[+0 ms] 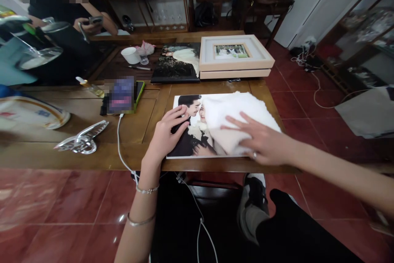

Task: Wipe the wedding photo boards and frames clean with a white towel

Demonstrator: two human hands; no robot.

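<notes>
A wedding photo album point(203, 142), its cover showing a couple, lies flat near the table's front edge. My left hand point(168, 131) rests on its left side, fingers stretched out over the picture and holding nothing. A fluffy white cloth point(243, 105) covers the album's right part and hides that area. My right hand point(264, 138) lies over this cloth, upper fingers spread and lower ones curled at its bunched edge. Motion blurs the right hand slightly.
Behind stand pale picture frames point(237, 70) and a dark album point(175, 64). Left are a phone point(121, 94) with a white cable point(119, 136), a dropper bottle point(92, 88), a silver hair claw point(83, 140) and a white cup point(131, 55). Another person point(67, 17) sits across, holding a phone.
</notes>
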